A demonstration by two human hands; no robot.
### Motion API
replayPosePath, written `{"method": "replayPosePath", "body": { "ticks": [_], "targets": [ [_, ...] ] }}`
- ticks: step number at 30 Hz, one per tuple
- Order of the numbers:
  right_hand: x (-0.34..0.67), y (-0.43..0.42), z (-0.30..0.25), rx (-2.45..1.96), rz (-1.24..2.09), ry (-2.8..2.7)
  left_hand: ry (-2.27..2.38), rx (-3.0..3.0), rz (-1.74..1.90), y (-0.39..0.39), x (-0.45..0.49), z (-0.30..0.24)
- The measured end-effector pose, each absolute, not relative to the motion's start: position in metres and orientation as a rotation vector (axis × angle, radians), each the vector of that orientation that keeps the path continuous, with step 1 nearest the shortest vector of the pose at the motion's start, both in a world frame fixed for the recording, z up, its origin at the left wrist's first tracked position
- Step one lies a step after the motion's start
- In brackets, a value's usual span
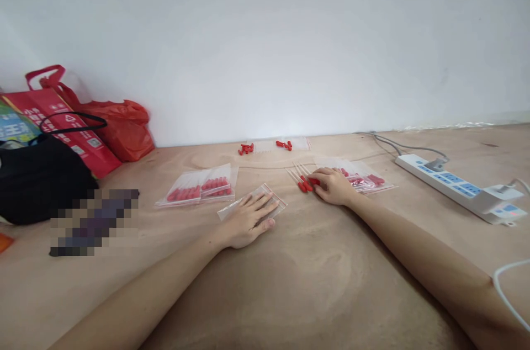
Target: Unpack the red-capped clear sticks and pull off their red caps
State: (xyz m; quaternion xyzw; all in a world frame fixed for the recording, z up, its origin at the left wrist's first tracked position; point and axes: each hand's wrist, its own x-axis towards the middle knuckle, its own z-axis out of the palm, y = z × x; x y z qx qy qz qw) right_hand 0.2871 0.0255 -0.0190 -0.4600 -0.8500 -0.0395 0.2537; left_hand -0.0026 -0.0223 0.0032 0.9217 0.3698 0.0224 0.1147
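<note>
At the middle of the wooden table (pixel 290 284), the left hand (pixel 248 220) lies palm down, fingers spread, across a clear zip bag (pixel 263 190). Over to the right hand (pixel 331 184): fingers curled down at a little row of red-ended sticks (pixel 303 185), though whether they pinch one, I can't tell. Just beyond that hand, filled bags (pixel 375 180); left of the other, more packed bags (pixel 217 187). Loose red pieces (pixel 247 148) sit near the wall, a power strip (pixel 439 176) far right, a red plastic bag (pixel 128 129) far left.
</note>
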Motion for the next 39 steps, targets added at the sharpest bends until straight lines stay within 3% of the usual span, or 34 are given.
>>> {"method": "replayPosePath", "body": {
  "ticks": [17,20,25,39],
  "targets": [
    [0.268,0.025,-0.018,-1.083,-0.041,-2.281,1.358,2.594,0.160,-0.026,0.000,-0.001],
    [0.266,0.025,-0.022,-1.089,0.054,-2.230,1.481,2.505,0.326,-0.024,0.001,0.003],
    [0.263,0.021,-0.019,-1.231,0.035,-2.122,1.686,2.381,0.668,-0.014,-0.006,0.008],
    [0.251,0.017,-0.017,-1.528,-0.089,-2.027,1.635,2.126,0.717,-0.006,-0.011,0.005]
  ]
}}
